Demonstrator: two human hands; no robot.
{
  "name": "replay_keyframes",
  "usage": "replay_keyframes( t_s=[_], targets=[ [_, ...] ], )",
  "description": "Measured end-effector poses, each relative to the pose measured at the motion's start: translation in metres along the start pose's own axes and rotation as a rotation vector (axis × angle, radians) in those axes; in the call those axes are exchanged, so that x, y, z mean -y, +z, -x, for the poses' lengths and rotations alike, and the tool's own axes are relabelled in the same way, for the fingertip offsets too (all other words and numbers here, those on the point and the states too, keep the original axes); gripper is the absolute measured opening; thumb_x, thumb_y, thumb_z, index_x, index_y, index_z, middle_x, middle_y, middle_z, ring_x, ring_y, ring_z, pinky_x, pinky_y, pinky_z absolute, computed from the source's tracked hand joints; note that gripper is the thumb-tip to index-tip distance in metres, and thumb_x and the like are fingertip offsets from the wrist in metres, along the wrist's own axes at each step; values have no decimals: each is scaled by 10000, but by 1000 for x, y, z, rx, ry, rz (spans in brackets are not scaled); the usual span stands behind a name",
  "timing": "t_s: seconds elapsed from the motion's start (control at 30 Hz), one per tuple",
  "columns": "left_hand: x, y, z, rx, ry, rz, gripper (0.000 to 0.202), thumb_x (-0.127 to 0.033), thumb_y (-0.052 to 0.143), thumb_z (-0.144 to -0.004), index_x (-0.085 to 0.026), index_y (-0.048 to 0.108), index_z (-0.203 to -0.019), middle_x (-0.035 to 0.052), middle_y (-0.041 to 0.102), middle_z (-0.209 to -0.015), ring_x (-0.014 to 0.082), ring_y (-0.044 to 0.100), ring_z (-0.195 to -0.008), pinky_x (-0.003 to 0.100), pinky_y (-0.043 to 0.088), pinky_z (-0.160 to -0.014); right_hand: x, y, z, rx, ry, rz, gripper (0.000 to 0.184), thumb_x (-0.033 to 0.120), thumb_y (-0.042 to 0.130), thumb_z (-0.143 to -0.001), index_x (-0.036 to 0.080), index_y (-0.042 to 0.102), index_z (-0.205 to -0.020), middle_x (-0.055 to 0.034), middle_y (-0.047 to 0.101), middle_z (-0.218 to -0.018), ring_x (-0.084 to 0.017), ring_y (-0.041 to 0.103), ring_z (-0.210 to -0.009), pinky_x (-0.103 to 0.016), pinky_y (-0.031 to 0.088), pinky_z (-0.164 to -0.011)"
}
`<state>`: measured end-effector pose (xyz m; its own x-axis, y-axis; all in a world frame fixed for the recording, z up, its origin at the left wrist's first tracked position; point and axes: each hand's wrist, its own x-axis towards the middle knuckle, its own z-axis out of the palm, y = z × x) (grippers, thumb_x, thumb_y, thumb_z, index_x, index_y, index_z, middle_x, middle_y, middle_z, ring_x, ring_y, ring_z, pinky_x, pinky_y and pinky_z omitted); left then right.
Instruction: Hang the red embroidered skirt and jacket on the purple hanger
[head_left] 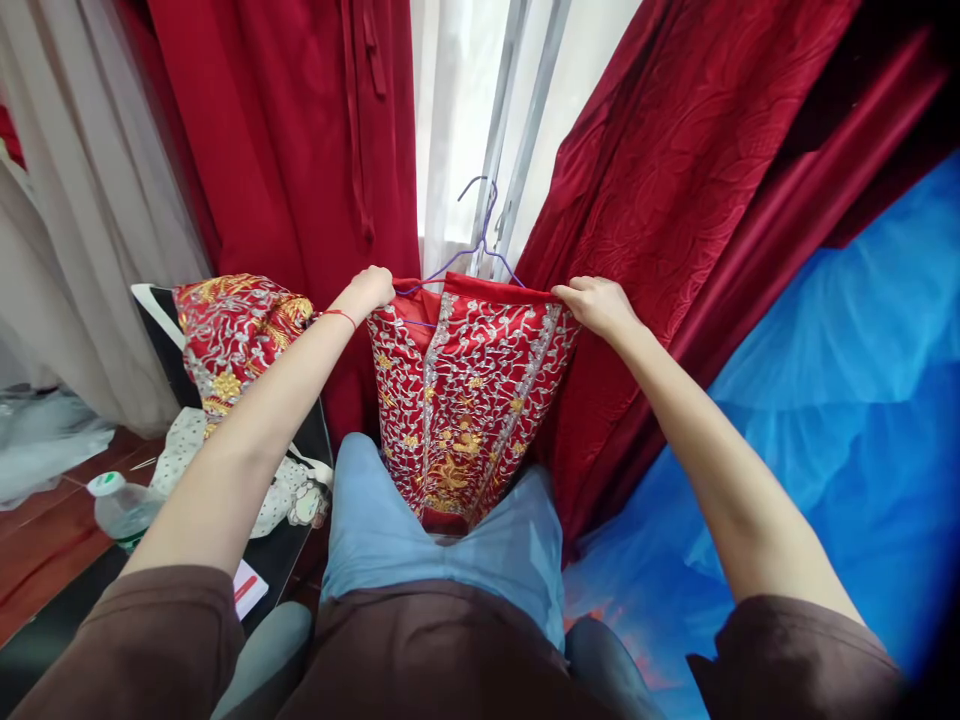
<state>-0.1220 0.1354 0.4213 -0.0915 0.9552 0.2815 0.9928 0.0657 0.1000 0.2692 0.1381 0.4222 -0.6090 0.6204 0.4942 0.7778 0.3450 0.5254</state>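
Note:
A red garment (461, 400) with silver and gold embroidery hangs in front of me, its lower end resting on my lap. My left hand (371, 288) is closed on its top left corner. My right hand (596, 303) is closed on its top right corner. A thin purple wire hanger (480, 235) rises from the garment's top edge between my hands, its hook in front of the white curtain.
Red curtains (675, 200) hang left and right of a white sheer curtain (457, 110). A second embroidered red piece (232, 330) lies on a dark chair at left, above a patterned white cloth (289, 495) and a plastic bottle (120, 508). Blue plastic sheeting (847, 400) covers the right.

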Motion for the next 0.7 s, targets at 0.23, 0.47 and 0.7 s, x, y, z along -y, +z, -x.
replay_keyframes(
  t_s=[0.23,0.47,0.7],
  targets=[
    [-4,-11,5,-71,31,-142,442,-222,439,-913,-17,669,-1230,285,654,-1244,383,644,-1161,444,514,-972,11,-9,-8,-40,-89,90,401,161,312,-1001,188,637,-1235,-140,663,-931,-231,510,-835,-336,310,-675],
    [-3,-4,1,-189,41,-46,444,-272,411,-921,-38,698,-1166,261,682,-1174,371,649,-1125,429,494,-968,36,-20,-8,52,-123,-64,462,212,204,-1026,226,575,-1300,-138,642,-1044,-255,508,-1027,-380,364,-832],
    [5,16,-10,-141,76,400,359,-445,470,-907,-208,693,-1058,106,724,-1106,274,652,-1044,339,481,-886,58,-1,-15,-75,210,-187,452,320,248,-1022,240,625,-1256,-168,584,-1170,-338,456,-1167,-524,353,-971]
  ],
)
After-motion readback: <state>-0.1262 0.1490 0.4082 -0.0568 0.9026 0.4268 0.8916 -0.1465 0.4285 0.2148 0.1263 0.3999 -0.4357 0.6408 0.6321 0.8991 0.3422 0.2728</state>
